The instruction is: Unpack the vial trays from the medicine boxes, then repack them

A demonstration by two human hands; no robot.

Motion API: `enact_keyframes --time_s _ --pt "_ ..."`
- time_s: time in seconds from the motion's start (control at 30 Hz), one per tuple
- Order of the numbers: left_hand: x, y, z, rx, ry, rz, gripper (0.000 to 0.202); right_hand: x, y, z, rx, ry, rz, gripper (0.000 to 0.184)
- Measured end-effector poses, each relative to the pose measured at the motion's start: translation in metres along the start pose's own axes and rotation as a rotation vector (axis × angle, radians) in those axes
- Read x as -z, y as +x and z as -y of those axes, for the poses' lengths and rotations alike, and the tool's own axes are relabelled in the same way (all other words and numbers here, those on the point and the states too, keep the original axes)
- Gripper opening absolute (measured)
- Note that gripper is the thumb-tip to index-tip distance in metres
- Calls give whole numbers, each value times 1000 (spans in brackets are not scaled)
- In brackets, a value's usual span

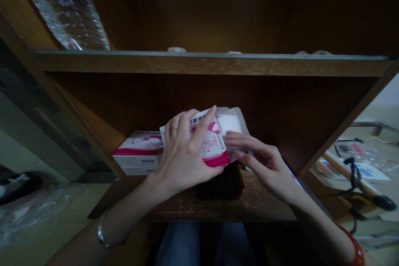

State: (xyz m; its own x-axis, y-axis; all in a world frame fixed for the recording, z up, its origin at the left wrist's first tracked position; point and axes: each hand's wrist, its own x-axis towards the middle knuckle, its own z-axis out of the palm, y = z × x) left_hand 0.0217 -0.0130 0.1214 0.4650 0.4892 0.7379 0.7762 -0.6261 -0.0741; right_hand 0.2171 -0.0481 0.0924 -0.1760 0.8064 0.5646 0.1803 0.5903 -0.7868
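A white and pink medicine box (213, 143) printed "Oral Solution" is held up above the lower shelf. My left hand (188, 147) is wrapped round it, the thumb below and the fingers across its printed face. Its right end is open, with a white flap standing out and a pale inside showing. My right hand (262, 153) is at that open end, fingers partly bent and touching the flap; whether they grip it is hard to see. Beneath the box, on the shelf, sits a dark brown stack (222, 183), partly hidden by the box and my left hand.
More pink and white boxes (139, 151) are stacked on the shelf at the left. A wooden ledge (212, 65) crosses above my hands, with a wrapped clear plastic pack (67, 6) at its left. A pole with a black cord (358, 176) stands at the right.
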Motion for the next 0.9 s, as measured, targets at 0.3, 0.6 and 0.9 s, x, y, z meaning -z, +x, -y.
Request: enact_keyframes --time_s 0.3,0.6,0.9 --pt "4 1 -2 3 -54 -5 89 -3 2 -14 87 -233 -202 81" --pt "-1 -2 -10 -97 -57 65 82 -26 -11 -11 -130 156 -90 54" --pt "-5 1 -15 -134 -77 62 90 -34 -12 -12 -205 177 -50 59"
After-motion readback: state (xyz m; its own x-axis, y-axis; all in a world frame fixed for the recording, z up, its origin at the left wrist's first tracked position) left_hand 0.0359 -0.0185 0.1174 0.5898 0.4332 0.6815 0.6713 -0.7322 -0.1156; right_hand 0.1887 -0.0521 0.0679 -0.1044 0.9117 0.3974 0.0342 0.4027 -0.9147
